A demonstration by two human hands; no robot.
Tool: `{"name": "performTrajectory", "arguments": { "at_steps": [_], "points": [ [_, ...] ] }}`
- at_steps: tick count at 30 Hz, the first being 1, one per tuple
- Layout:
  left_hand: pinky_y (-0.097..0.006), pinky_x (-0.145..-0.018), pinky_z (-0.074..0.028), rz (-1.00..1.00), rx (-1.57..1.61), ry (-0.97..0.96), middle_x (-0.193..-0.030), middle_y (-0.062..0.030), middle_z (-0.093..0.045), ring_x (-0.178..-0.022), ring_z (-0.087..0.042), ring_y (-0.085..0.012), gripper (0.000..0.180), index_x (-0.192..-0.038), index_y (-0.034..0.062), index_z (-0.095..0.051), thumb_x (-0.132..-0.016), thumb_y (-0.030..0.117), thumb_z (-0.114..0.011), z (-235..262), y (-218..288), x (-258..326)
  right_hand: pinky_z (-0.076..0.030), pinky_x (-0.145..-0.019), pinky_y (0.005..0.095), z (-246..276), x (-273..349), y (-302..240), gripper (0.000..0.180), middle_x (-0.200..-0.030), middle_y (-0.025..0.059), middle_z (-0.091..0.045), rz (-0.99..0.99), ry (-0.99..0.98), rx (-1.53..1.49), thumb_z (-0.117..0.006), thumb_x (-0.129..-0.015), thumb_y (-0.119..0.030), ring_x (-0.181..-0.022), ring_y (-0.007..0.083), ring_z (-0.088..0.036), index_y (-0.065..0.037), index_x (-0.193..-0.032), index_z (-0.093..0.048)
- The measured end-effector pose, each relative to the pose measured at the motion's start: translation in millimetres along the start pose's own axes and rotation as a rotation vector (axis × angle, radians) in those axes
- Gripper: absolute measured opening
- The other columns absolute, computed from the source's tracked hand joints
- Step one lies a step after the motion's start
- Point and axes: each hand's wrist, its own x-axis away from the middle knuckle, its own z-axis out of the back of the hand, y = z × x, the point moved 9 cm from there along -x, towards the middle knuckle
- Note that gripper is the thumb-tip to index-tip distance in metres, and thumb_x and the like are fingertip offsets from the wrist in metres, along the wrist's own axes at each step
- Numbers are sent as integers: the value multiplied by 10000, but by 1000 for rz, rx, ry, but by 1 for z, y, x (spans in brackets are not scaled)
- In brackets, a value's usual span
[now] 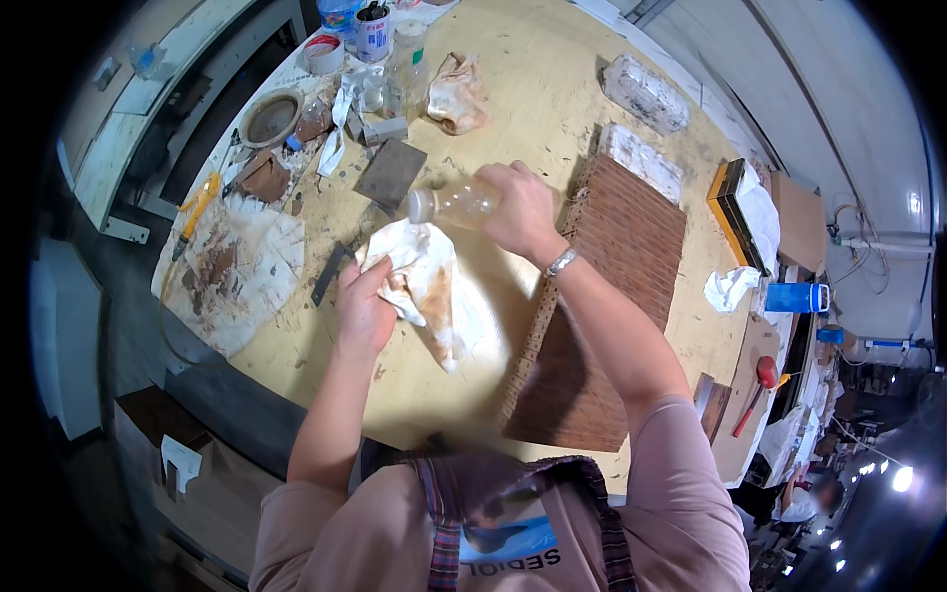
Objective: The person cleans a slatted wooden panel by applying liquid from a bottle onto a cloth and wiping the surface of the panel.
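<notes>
My right hand (521,209) is closed around a clear plastic bottle (462,204), tipped on its side with its white-capped end toward the left. Just below that end, my left hand (367,304) grips a white cloth (406,259) stained brown in places. The cloth hangs down over the table from my fingers. Whether liquid is leaving the bottle I cannot tell. To the right, under my right forearm, a brown wooden panel (621,257) with a ridged surface and a notched edge lies on the table.
Two white wrapped blocks (646,94) lie beyond the panel on the pale table (533,99). A stained cloth (457,94), a dark flat plate (391,173), a round bowl (270,118) and a paint can (373,35) stand at the far left. A red-headed hammer (755,395) lies right.
</notes>
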Motion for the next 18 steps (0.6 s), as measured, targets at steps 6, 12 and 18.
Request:
{"name": "performTrajectory", "arguments": {
  "at_steps": [6,12,18],
  "points": [
    [-474,-1083,-432,1,-84,50,-1321,-208,-584,-1242,-574,-326,407,-1341,-111,-491,-947,-13,-515,-1,19,5,-451,-1036,324,-41,-46,20,777,-1207,97,-628,-107,227,-1009,-896,-530,30,-1182,207,-562,-14,-1238,-578],
    [-495,-1098,-427,134,-188,7,-1371,-225,-540,-1275,-548,-343,447,-1385,-107,-435,-952,-20,-503,-28,-18,-9,-369,-1130,331,-54,-59,32,931,-1373,120,-532,-23,191,-1214,-894,-573,14,-1298,218,-488,-4,-1393,-454],
    [-466,-1064,-462,214,-305,-188,-1316,-209,-572,-1258,-556,-302,414,-1380,-80,-468,-970,-23,-453,-102,-58,-38,-331,-1164,443,42,15,147,734,-1490,227,-434,-154,267,-338,-783,-806,-217,-1396,355,-401,-36,-1436,-454]
  ]
}}
